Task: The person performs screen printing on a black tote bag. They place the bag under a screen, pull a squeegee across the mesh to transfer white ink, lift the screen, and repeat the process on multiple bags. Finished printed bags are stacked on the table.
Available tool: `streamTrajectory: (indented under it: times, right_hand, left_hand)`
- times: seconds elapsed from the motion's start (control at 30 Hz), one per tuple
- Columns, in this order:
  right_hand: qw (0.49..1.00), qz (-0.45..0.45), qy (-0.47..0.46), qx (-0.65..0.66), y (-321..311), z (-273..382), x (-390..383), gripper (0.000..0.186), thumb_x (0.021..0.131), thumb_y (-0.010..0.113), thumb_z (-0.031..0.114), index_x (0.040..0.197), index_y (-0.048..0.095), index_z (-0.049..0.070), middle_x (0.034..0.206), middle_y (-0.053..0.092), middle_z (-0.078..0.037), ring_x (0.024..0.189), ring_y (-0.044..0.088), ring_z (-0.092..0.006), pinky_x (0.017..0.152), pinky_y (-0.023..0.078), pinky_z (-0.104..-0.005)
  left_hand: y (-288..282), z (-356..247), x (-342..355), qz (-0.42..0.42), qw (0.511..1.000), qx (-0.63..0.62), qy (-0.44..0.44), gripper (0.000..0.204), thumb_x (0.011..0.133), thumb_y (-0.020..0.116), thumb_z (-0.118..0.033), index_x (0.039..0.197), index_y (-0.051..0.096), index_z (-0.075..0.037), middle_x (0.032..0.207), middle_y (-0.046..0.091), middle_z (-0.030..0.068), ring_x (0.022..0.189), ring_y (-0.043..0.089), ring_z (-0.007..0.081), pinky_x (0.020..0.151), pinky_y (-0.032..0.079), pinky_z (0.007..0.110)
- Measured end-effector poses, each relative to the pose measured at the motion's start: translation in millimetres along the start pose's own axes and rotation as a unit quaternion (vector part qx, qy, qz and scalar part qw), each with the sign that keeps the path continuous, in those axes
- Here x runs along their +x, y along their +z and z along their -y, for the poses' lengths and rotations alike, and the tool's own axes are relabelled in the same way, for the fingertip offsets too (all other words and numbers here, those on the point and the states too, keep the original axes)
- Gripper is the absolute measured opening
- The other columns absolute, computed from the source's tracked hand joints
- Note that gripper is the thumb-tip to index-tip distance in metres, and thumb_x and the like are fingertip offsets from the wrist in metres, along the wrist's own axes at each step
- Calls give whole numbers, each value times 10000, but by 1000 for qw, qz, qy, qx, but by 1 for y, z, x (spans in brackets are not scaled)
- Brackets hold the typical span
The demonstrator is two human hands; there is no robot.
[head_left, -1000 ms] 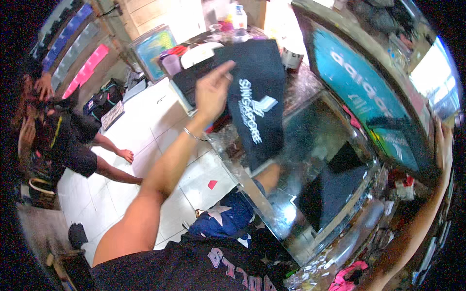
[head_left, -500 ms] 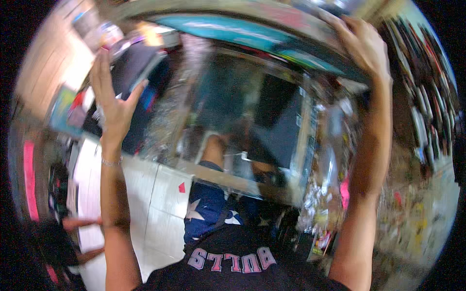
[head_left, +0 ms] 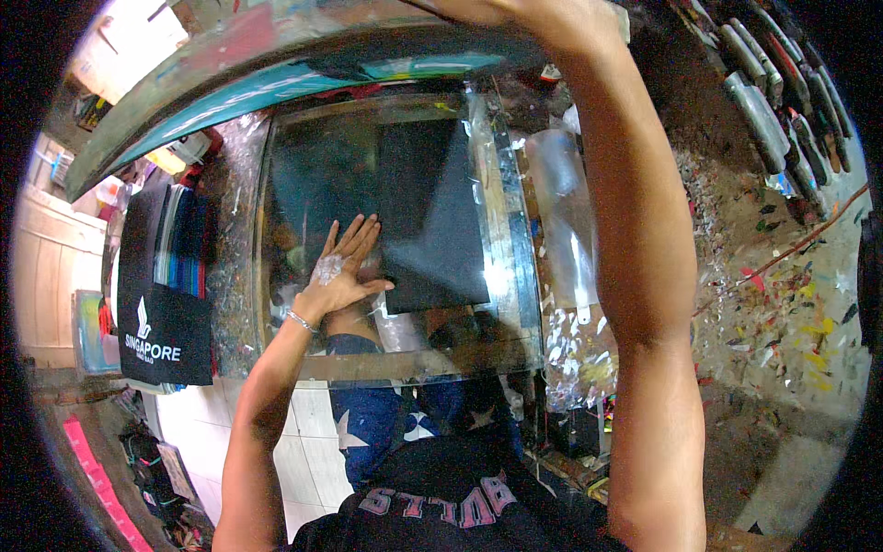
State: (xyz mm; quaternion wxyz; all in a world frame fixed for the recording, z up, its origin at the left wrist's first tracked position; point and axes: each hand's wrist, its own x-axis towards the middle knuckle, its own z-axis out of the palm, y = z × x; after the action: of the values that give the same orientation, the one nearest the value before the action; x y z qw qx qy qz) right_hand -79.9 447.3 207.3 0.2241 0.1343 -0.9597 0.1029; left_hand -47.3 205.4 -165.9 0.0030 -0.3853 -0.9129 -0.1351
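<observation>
My left hand (head_left: 345,274) lies flat with fingers spread on a glass-topped board (head_left: 322,175), its fingertips at the left edge of a flat black cloth piece (head_left: 432,221). White smears mark the back of this hand. At the top of the view, my right hand (head_left: 561,23) is closed over the edge of a raised screen-printing frame (head_left: 175,97), its fingertips partly cut off by the picture's edge. The frame is tilted up above the board's far side, with a teal mesh area (head_left: 276,92) on its underside.
Left of the board sits a stack of black bags (head_left: 166,322) with a white print. Several squeegees (head_left: 763,120) lean in a row at the upper right. Paint-spattered worktop (head_left: 791,340) spreads on the right, with a clear plastic sheet (head_left: 556,212) beside the board.
My left hand has gone from beside the bag stack to the glass-topped board, next to the black cloth piece. My right hand stays on the frame. The view has turned and is sharper.
</observation>
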Motion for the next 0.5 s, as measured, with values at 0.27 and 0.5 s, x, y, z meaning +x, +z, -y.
streamTrajectory:
  times: [0.27, 0.5]
  right_hand:
    - [999, 11, 47, -11, -3, -2, 9, 663, 943, 515, 569, 765, 714, -39, 882, 716, -280, 827, 722, -374, 818, 576, -500]
    - [1000, -8, 28, -8, -3, -5, 7, 693, 939, 517, 582, 968, 740, -74, 1025, 707, -309, 979, 704, -441, 918, 546, -496]
  left_hand:
    - [-8, -3, 4, 48, 998, 36, -24, 1118, 734, 675, -742, 1563, 340, -70, 1641, 313, 58, 1527, 248, 273, 1253, 117, 519]
    - [-7, -2, 3, 21, 999, 29, -13, 1096, 738, 686, -727, 1561, 353, -86, 1628, 342, 58, 1517, 275, 265, 1252, 131, 511]
